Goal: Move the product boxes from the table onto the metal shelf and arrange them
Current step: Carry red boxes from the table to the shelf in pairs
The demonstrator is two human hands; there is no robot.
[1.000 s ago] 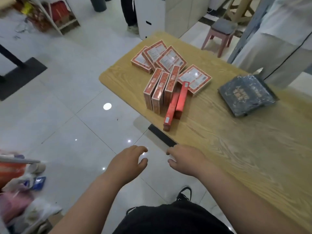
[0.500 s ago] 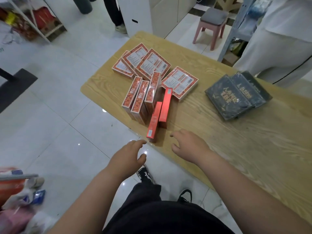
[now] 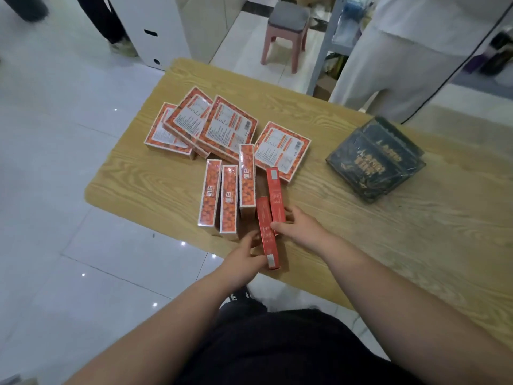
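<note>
Several orange-red product boxes lie on the wooden table [image 3: 361, 245]. Some lie flat with their printed backs up [image 3: 224, 129]; three stand on edge side by side [image 3: 229, 198]. Two plain red boxes [image 3: 268, 232] stand on edge at the table's near rim. My left hand [image 3: 244, 262] touches the nearer red box from the left, fingers curled against it. My right hand [image 3: 299, 226] presses on the pair from the right, thumb on the nearer box and fingers on the farther one [image 3: 276, 195]. The metal shelf's upright [image 3: 324, 43] shows beyond the table.
A stack of dark wrapped boxes [image 3: 377, 162] lies on the table to the right. A person in white trousers [image 3: 388, 65] stands at the far side. A pink stool [image 3: 286, 31] and a white cabinet [image 3: 155, 26] stand beyond. White tiled floor lies to the left.
Both hands have moved forward from over the floor to the table edge and closed on the two red boxes. The view has shifted closer to the table.
</note>
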